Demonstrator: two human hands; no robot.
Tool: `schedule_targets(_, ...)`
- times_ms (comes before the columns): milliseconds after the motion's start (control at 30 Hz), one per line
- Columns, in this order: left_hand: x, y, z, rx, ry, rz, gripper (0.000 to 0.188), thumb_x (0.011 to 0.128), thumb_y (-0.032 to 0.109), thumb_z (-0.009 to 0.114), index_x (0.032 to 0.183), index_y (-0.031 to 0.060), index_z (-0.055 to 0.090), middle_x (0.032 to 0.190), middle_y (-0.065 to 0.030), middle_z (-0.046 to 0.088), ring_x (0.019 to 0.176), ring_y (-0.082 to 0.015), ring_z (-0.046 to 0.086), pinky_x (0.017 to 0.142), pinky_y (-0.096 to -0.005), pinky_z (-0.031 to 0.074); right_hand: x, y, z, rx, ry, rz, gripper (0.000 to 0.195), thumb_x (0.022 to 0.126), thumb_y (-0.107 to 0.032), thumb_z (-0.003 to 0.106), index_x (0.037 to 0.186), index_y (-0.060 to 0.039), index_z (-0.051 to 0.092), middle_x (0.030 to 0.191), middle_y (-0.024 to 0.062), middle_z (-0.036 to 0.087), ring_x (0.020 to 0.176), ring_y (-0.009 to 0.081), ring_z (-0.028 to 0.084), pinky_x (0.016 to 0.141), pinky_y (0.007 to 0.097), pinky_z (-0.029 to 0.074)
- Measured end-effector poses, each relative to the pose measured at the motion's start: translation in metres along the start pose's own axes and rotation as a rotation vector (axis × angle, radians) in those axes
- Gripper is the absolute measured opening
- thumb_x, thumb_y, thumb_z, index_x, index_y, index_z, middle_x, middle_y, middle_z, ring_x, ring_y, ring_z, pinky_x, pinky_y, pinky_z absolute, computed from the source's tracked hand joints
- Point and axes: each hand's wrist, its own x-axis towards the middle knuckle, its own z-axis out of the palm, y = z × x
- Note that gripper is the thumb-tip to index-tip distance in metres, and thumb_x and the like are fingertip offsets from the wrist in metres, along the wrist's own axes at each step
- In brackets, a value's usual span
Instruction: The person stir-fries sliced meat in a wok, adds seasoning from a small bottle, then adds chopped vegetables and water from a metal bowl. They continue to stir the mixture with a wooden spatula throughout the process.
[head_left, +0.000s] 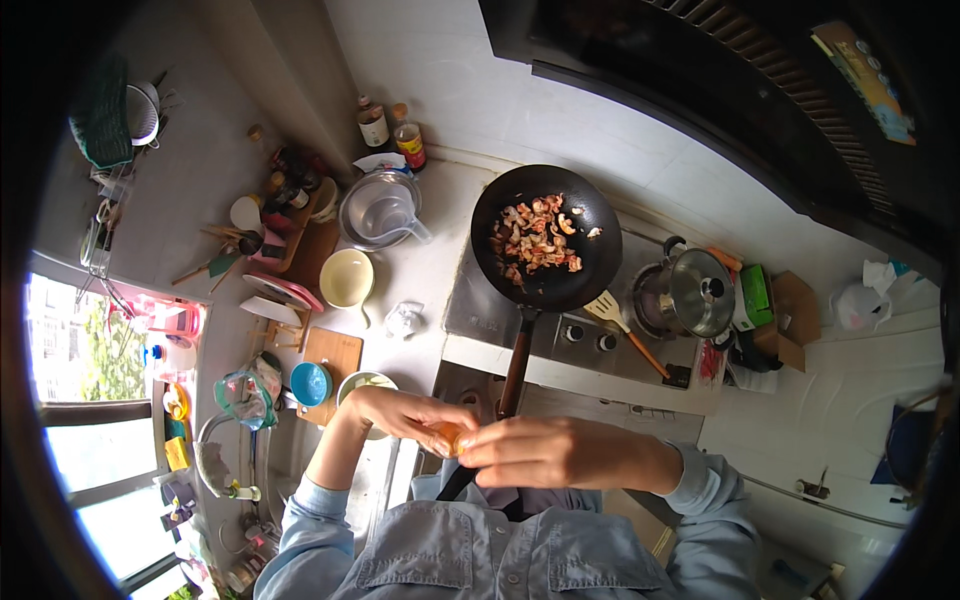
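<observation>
A small orange item (448, 433), perhaps a bottle or jar, is held in front of my chest. My left hand (409, 417) is wrapped around it from the left. The fingertips of my right hand (529, 452) pinch its near end, where a bit of yellow shows; fingers hide most of it. Beyond my hands a black wok (592, 277) rests on the gas stove (466, 300), its wooden handle (516, 367) pointing towards me. Sliced, browned meat (536, 232) lies in the wok. A slotted turner (630, 330) with a wooden handle lies right of the wok.
A pot with a glass lid (701, 292) stands on the right burner. Left on the counter are a metal basin (346, 225) holding a clear scoop, a cream-coloured pan (346, 279), a blue bowl (310, 384) and a cutting board (341, 349). Sauce bottles (373, 124) stand by the wall.
</observation>
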Motion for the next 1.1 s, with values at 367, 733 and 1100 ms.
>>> schedule_targets(367, -0.012, -0.025, 0.004, -0.113, -0.022, 0.049, 0.045, 0.107, 0.018, 0.059, 0.144, -0.0017, 0.043, 0.128, -0.0087, 0.059, 0.116, -0.0131, 0.054, 0.098, -0.0312, 0.046, 0.029, -0.017, -0.006, -0.478, -0.094, 0.000, 0.028, 0.088, -0.016, 0.075, 0.110, -0.0021, 0.066, 0.102, 0.0051, 0.061, 0.094, 0.0147, 0.062, 0.078, 0.0286, 0.055)
schedule_targets(733, -0.015, 0.005, 0.030, 0.230, 0.443, 0.210, 0.050, 0.107, 0.024, 0.058, 0.148, -0.0004, 0.040, 0.135, -0.0112, 0.052, 0.124, -0.0183, 0.051, 0.105, -0.0324, 0.042, 0.023, -0.004, 0.006, -0.339, 0.050, 0.346, 0.049, 0.101, -0.036, 0.065, 0.129, 0.0019, 0.053, 0.075, 0.0101, 0.065, 0.069, 0.0213, 0.065, 0.065, 0.0328, 0.043)
schedule_targets(1100, 0.006, 0.016, 0.046, 0.742, 0.882, 0.262, 0.046, 0.101, 0.021, 0.066, 0.141, 0.0051, 0.051, 0.123, -0.0129, 0.058, 0.116, -0.0331, 0.055, 0.104, -0.0436, 0.043, 0.032, 0.014, 0.012, -0.665, 0.104, 0.461, 0.040, 0.095, -0.045, 0.069, 0.091, -0.0051, 0.067, 0.096, 0.0045, 0.054, 0.083, 0.0194, 0.055, 0.083, 0.0398, 0.038)
